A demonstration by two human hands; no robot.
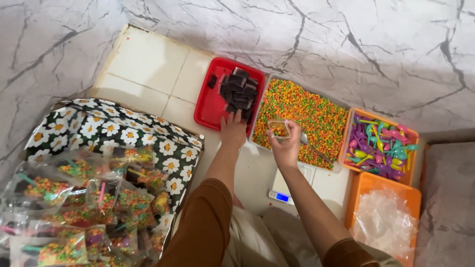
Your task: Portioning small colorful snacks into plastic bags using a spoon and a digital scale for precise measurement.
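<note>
A: We see the left hand (233, 129) reaching to the near edge of the red tray (207, 106), fingers spread flat over the dark chocolate squares (239, 91) piled at the tray's right side. It touches the nearest pieces, but we cannot tell whether any is pinched yet.

B: And the right hand (287, 143) is curled round a small clear cup (278, 128) with some coloured sprinkles in it, holding it over the near-left corner of the big tray of orange, green and yellow sprinkles (309, 116). A metal spoon (311, 146) lies just beside that hand, on the sprinkles.

A: The cup looks tilted to us. We judge it could spill past the tray's edge onto the tiled floor (148, 69), or onto the small scale (284, 190) just below the wrist.

B: We agree. Also, warm fingers pressed on stacked chocolate could topple or smear it. The coloured plastic spoons (378, 143) in the orange box and the filled bags (74, 212) at the left sit well apart, so we think them safe.
</note>
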